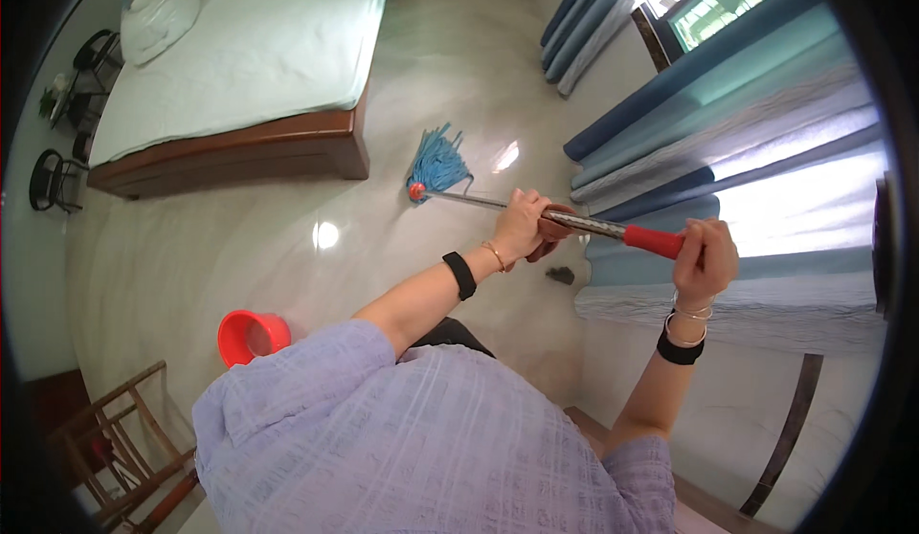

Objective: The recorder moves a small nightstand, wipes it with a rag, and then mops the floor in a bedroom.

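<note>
A string mop with a blue head [437, 159] and a metal pole [598, 227] slants across in front of me. Its strands lie on the shiny floor near the corner of the bed, fanned out beyond a red-orange socket. My left hand [522, 225] is closed round the lower part of the pole. At the upper end, my right hand [706, 255] grips the red handle sleeve [653, 241]. Black bands and bracelets circle both wrists. Part of a brown shoe or slipper [549, 233] shows below the pole, mostly hidden by my left hand.
A bed with a wooden frame [278, 139] stands at the far left. A red bucket [253, 337] sits on the floor left of me, with a bamboo-like chair [124, 438] nearer. Blue curtains [651, 132] hang along the right wall. A small dark object [561, 274] lies by them.
</note>
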`<state>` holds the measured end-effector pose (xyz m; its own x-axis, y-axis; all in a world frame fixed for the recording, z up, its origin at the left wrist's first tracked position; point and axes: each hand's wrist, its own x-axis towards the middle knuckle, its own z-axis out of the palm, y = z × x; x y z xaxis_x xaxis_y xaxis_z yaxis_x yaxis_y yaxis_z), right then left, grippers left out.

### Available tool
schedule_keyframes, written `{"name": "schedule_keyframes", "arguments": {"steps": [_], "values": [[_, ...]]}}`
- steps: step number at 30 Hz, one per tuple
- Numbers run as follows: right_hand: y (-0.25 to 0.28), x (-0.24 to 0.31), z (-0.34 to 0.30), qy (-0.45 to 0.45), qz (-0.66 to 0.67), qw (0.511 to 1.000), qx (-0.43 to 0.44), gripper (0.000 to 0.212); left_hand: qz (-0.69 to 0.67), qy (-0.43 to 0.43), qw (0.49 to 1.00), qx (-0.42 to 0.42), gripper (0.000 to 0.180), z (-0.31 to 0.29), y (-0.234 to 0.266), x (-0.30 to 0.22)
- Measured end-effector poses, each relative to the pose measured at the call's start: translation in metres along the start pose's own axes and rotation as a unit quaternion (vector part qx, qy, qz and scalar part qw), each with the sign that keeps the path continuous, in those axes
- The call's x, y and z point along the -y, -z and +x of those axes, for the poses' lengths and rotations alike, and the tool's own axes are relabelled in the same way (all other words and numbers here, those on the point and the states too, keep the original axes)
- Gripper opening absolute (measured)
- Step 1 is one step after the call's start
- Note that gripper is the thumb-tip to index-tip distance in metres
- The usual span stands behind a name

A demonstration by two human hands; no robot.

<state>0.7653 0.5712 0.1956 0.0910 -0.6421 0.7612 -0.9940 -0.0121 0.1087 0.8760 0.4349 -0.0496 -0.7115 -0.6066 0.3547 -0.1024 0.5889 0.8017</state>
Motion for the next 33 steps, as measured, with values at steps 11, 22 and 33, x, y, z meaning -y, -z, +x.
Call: {"name": "schedule_keyframes", "arguments": {"steps": [11, 22, 33], "values": [[-0.087, 0.118, -0.054, -0.207, 0.193, 0.959, -0.007, 0.013, 0.026, 0.058, 0.996, 0.063, 0.037, -0.162, 0.127, 0.064], [-0.152, 0.269, -0.151, -0.319, 0.413, 0.825, 0.215, 0.007, 0.095, 0.304, 0.910, 0.266, 0.028, -0.274, 0.262, 0.125], [-0.059, 0.172, -0.027, -0.354, 0.763, 0.520, -0.147, 0.014, 0.124, 0.117, 0.984, 0.040, 0.032, -0.180, 0.211, 0.020]]}}
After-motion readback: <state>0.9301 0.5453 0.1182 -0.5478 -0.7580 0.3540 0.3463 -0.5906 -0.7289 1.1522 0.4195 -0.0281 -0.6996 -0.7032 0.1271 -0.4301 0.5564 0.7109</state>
